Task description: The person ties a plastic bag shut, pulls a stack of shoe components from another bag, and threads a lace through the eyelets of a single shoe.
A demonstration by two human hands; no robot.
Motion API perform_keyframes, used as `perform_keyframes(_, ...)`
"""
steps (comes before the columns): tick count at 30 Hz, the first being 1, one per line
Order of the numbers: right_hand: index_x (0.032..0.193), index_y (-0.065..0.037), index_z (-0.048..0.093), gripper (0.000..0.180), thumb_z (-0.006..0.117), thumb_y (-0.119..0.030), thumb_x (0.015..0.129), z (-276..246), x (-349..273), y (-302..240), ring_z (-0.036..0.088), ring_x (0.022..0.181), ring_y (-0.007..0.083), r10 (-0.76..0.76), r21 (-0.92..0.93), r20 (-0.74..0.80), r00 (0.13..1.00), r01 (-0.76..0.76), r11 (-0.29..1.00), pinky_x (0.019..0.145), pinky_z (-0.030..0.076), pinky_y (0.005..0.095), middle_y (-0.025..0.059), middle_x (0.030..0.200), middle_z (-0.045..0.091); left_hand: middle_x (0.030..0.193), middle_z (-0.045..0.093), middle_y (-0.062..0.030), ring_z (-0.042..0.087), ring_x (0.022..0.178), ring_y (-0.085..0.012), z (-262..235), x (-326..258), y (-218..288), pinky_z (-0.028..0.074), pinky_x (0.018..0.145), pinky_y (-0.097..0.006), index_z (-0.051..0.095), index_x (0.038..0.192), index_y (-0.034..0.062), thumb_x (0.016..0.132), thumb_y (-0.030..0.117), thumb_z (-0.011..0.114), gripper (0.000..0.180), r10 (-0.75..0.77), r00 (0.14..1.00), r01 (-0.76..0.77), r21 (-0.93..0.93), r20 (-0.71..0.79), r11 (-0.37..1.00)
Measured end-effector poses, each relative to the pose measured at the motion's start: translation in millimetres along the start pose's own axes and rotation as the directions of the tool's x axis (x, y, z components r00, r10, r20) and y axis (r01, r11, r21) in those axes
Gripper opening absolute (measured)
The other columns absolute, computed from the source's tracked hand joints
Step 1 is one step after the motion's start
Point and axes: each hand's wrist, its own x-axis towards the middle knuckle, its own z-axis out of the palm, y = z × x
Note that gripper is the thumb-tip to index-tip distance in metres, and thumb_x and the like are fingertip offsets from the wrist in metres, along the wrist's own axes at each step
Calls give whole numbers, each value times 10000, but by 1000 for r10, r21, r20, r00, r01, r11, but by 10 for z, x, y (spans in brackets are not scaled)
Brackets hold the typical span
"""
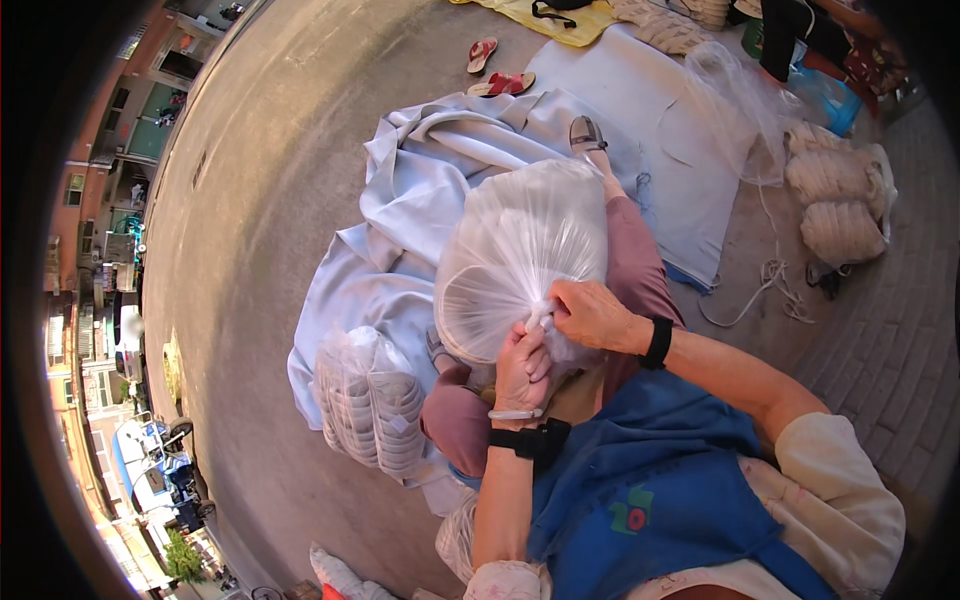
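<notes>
A large, full, see-through plastic bag [535,215] with whitish contents stands between my knees. Its mouth is gathered into a tight bunch, with pleats fanning out from it. My left hand [522,362] is closed round the neck of the bag, just below the bunch. From the right, my right hand [592,315] pinches the gathered plastic, its fingers touching the top of the bunch. Both hands meet at the neck. What exactly lies inside the bag is blurred by the plastic.
Pale blue-grey cloth [400,215] spreads under the bag. A smaller clear bag of stacked pale bundles [370,405] sits left of my knee. Wrapped bundles [840,205] and loose white string [770,285] lie right. Red sandals [500,84] rest beyond; another person [830,35] is at the far right.
</notes>
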Motion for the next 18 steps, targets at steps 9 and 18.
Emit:
perform_keyframes(9, 805, -72, 530, 96, 577, -82, 721, 5, -90, -92, 520, 730, 261, -331, -251, -207, 921, 277, 927, 665, 389, 356, 69, 770, 483, 636, 463, 41, 336, 372, -19, -66, 73, 83, 247, 305, -157, 467, 843, 119, 886, 31, 498, 102, -48, 982, 30, 100, 185, 994)
perform_keyframes(18, 777, -88, 565, 98, 629, -112, 706, -94, -280, -169, 515, 683, 223, -376, -293, -161, 912, 320, 901, 642, 370, 331, 52, 744, 486, 688, 481, 22, 343, 394, -20, -6, -24, 62, 256, 324, -155, 449, 867, 110, 876, 41, 515, 96, 28, 994, -40, 119, 108, 992)
